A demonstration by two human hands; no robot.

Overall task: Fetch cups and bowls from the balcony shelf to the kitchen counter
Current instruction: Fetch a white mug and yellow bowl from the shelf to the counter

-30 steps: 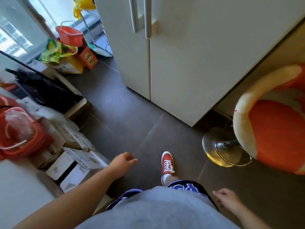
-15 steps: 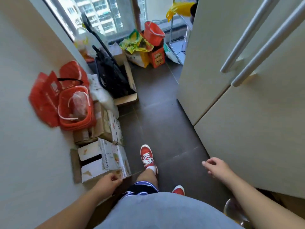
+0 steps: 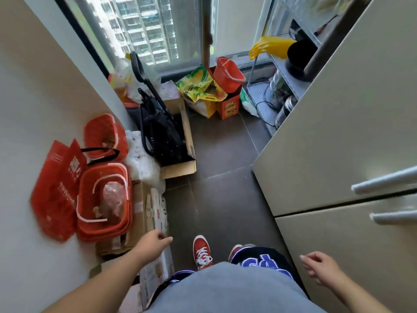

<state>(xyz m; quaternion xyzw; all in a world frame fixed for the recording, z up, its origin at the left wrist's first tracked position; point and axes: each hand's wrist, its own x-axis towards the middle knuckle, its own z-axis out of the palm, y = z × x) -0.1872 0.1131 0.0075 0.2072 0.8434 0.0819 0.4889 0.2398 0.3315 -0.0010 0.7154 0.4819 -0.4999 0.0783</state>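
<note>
I have turned past the pale cabinet (image 3: 338, 123) and come further down the narrow balcony passage since a second ago; the metal shelf (image 3: 286, 75) at the far right corner is now in plain sight, so the fetching can soon begin. My left hand (image 3: 151, 243) swings loose and empty over the cardboard boxes (image 3: 149, 213), fingers relaxed apart; my right hand (image 3: 320, 266) hangs open and empty beside the cabinet door. The shelf holds dark jars and a black pot, but I cannot make out cups or bowls from here. Dark floor tiles (image 3: 221, 199) run clear ahead. Red baskets (image 3: 103, 199), a red bag, a folded black trolley (image 3: 160, 132) and a red bucket (image 3: 228, 74) crowd the left wall and window.
</note>
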